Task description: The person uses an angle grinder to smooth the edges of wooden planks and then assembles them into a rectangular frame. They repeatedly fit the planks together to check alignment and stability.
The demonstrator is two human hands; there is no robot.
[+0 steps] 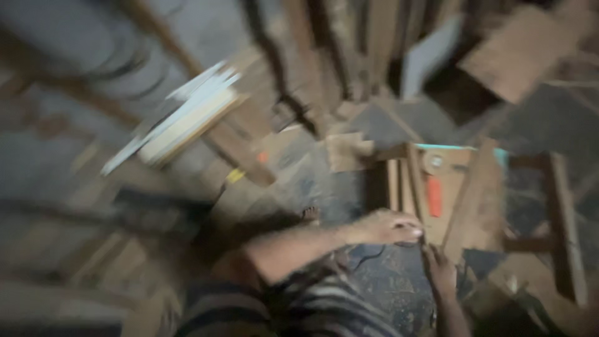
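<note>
wooden frame (437,200), blurred, bears an orange patch (434,196).

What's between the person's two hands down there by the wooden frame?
In the head view, little shows between the left hand and the right hand: a short gap over dusty floor beside the wooden frame. Blur hides whether something thin runs between them.

Two hands: left hand (390,226), right hand (442,269). One orange tool (434,196) at right centre. Wood boards too blurred to count.

One head-worn camera looks steeply down, close above a cluttered workshop floor (387,293).
</note>
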